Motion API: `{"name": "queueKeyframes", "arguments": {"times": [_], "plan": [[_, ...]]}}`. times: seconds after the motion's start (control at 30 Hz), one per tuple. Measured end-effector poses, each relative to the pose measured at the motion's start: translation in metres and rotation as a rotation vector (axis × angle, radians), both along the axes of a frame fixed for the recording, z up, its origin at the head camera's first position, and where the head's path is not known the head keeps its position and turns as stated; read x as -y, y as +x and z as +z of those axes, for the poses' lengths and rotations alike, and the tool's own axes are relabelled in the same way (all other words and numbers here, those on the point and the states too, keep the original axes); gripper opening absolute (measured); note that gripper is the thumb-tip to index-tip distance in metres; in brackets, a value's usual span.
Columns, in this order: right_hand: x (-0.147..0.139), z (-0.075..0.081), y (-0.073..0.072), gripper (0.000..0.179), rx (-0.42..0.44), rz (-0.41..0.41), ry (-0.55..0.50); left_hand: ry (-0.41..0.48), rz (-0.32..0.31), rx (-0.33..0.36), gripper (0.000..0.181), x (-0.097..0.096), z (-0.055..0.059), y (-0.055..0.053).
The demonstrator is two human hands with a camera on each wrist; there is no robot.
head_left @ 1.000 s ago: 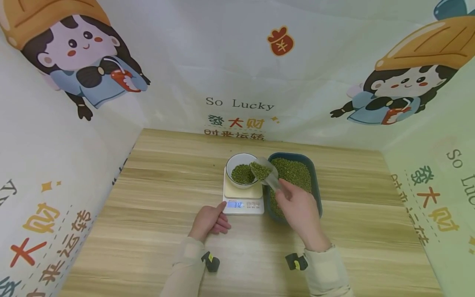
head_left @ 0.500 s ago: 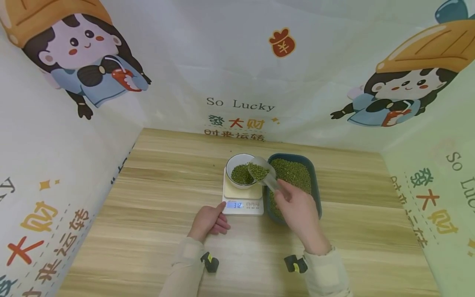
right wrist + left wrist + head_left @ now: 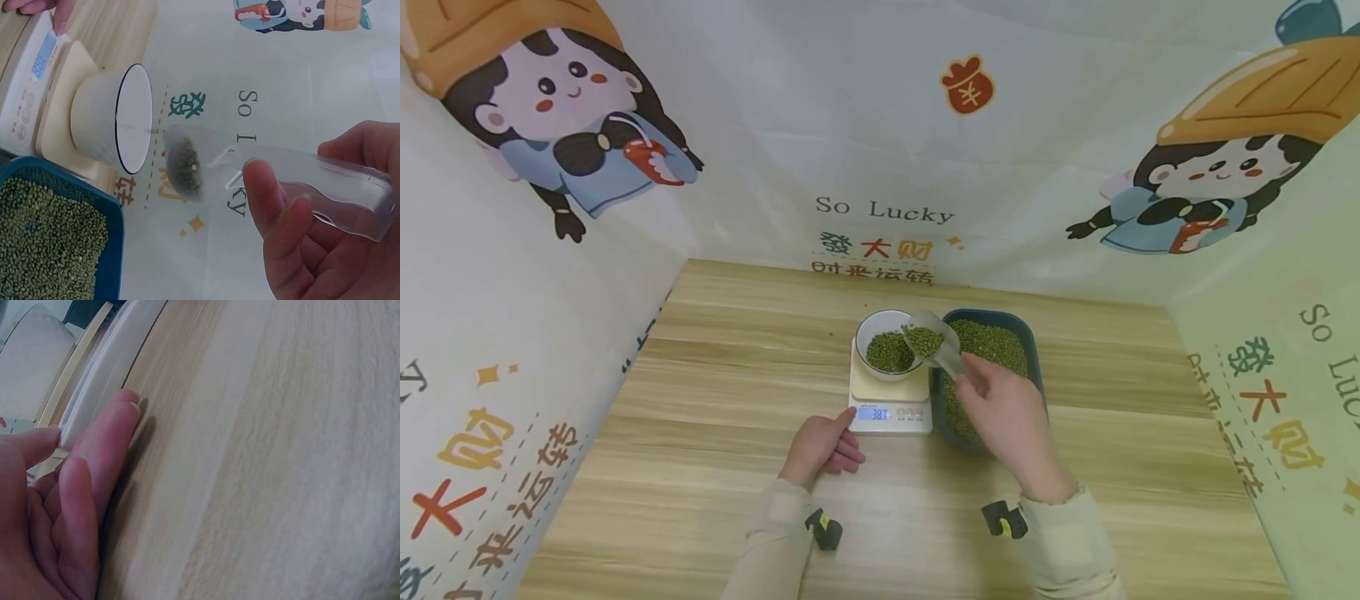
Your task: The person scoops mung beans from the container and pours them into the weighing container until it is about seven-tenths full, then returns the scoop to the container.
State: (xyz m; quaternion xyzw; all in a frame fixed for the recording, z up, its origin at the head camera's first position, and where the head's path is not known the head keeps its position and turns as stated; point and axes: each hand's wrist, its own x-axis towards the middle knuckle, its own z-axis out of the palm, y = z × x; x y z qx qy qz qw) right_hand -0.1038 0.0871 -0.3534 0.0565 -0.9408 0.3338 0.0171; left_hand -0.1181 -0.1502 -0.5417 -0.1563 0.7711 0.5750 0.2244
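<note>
My right hand (image 3: pixel 1011 421) grips the handle of a clear plastic scoop (image 3: pixel 284 164). Small green beans, which look like mung beans (image 3: pixel 925 340), lie in the scoop's head, over the right rim of a white bowl (image 3: pixel 874 323) with a dark rim. More green beans cover the bowl's bottom. The bowl stands on a white kitchen scale (image 3: pixel 916 427), whose lit display (image 3: pixel 875 414) reads about 38. The thumb of my left hand (image 3: pixel 822 448) touches the scale's front left corner, its other fingers loosely bent in front of the scale.
Right of the scale stands a dark blue tub (image 3: pixel 1037 367) full of green beans, under my right hand. A few stray specks lie behind the bowl on the wooden table (image 3: pixel 737 358). Printed cloth walls (image 3: pixel 880 125) enclose the back and sides.
The scale's reading has risen from about 31 to about 38. Beans have left the scoop for the bowl, and my right hand has tilted slightly. My left hand has stayed put.
</note>
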Motion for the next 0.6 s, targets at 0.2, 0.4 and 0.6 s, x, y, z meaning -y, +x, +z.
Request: {"name": "queueKeyframes", "arguments": {"times": [0.2,0.4,0.6], "plan": [[-0.0016,0.0013,-0.0034,0.038,-0.022,0.033,0.031,-0.001,0.002,0.001,0.061,0.0002,0.0016,-0.0015],[-0.0014,0.0059,-0.0083,0.038,-0.041,0.059,0.034,-0.003,0.000,-0.006,0.061,0.0015,0.0043,-0.0046],[-0.0011,0.0037,-0.0063,0.039,0.015,0.061,0.034,-0.016,-0.015,0.006,0.061,0.0017,-0.0006,-0.0001]]}}
